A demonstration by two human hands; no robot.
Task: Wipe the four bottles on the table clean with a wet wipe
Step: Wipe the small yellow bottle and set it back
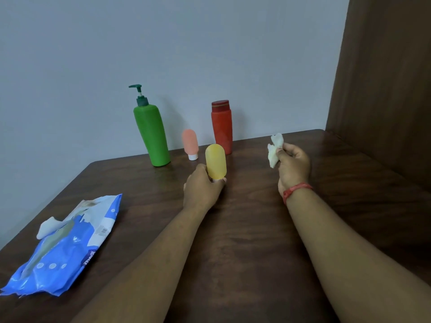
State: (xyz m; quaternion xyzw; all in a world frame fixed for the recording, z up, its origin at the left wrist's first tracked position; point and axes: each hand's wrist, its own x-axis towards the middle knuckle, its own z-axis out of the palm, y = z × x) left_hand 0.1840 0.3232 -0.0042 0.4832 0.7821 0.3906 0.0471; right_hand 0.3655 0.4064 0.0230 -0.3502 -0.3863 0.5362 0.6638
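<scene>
At a dark wooden desk (245, 229), a left hand (201, 190) curls its fingers round the base of a small, soft-looking yellow bottle (215, 160), likely light and squeezable, while the right hand (292, 166) pinches a crumpled wet wipe (275, 148) beside it.

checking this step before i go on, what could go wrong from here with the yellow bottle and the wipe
The left hand holds the yellow bottle only at its lower end, so wiping pressure from the wet wipe in the right hand could tip or slip it. The pink bottle and red bottle stand close behind and might get knocked over.
</scene>
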